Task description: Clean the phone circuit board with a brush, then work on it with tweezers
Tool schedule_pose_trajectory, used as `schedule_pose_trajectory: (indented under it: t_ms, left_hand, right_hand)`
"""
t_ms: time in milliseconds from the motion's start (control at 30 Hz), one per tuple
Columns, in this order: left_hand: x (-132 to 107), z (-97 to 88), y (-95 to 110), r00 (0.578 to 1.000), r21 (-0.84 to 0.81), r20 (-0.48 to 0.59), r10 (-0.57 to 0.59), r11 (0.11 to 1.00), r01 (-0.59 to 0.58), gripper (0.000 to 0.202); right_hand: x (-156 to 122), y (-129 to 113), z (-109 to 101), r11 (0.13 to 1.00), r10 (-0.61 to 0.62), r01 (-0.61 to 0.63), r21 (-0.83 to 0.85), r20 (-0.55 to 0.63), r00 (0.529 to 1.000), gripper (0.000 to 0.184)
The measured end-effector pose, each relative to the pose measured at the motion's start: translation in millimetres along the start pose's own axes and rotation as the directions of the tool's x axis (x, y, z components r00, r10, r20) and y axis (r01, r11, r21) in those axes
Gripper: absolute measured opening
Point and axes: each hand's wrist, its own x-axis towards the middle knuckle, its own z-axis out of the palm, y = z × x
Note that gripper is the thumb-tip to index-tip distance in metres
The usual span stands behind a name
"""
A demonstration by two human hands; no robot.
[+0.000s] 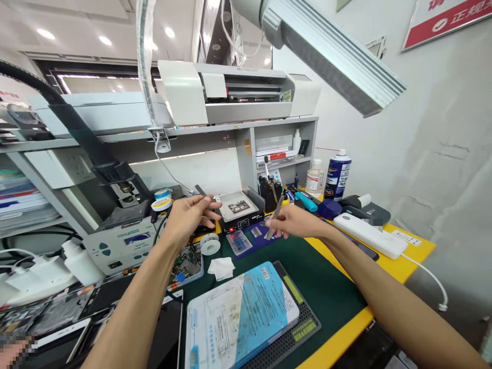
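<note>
My left hand (pixel 196 211) is held beside the left edge of a small heating plate (pixel 226 201), its fingers closed around a thin, flat, dark-grey metal tool (pixel 200 190). The tool's lower end is hidden. On the plate lies a dark, cut-out phone circuit board (pixel 239 206). To the right, my right hand (pixel 290 220) pinches a slim metal tool (pixel 278 208), tilted with its end down over a purple mat (pixel 251 245). Small metal pieces and a clear case with blue contents (pixel 239 242) rest on that mat. A red light glows on the plate's front.
A blue-and-white box (pixel 242 312) sits on a black grid mat in front. Near the left arm are a solder spool (pixel 210 244), a white tissue (pixel 221 268) and a parts tray (pixel 188 264). Bottles (pixel 338 174) stand at the back right. A lamp (pixel 334 56) hangs overhead.
</note>
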Motion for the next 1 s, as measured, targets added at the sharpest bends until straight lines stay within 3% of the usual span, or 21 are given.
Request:
schedule_pose_trajectory:
  t_ms: [100,233,400,600,767,1000]
  left_hand:
    - [1,3.3,-1,0.988,0.04,-0.094,0.119,0.992,-0.116,0.036]
    - [6,8.4,-4,0.96,0.109,-0.156,0.235,0.97,-0.219,0.033]
    - [25,13.8,-21,0.953,0.161,-0.144,0.267,0.956,-0.244,0.028]
    - [43,15.2,-40,0.957,0.246,-0.164,0.241,0.949,-0.196,0.027]
    - [43,12.8,-43,0.957,0.304,-0.191,0.218,0.94,-0.154,0.027]
    - [45,9.4,-50,0.962,0.307,-0.166,0.219,0.938,-0.16,0.026]
  right_hand:
    - [4,-1,-5,0.975,0.039,0.0,0.223,-0.169,0.985,0.036]
    - [12,2,-3,0.913,0.096,0.003,0.407,-0.224,0.97,0.032]
    - [23,5,5,0.821,0.154,0.035,0.57,-0.28,0.947,0.018]
    - [47,-1,12,0.779,0.162,0.07,0.624,-0.307,0.938,0.015]
    - [67,-6,23,0.786,0.116,0.188,0.589,-0.439,0.891,0.01]
    - [57,9,37,0.827,0.09,0.21,0.522,-0.492,0.866,0.011]
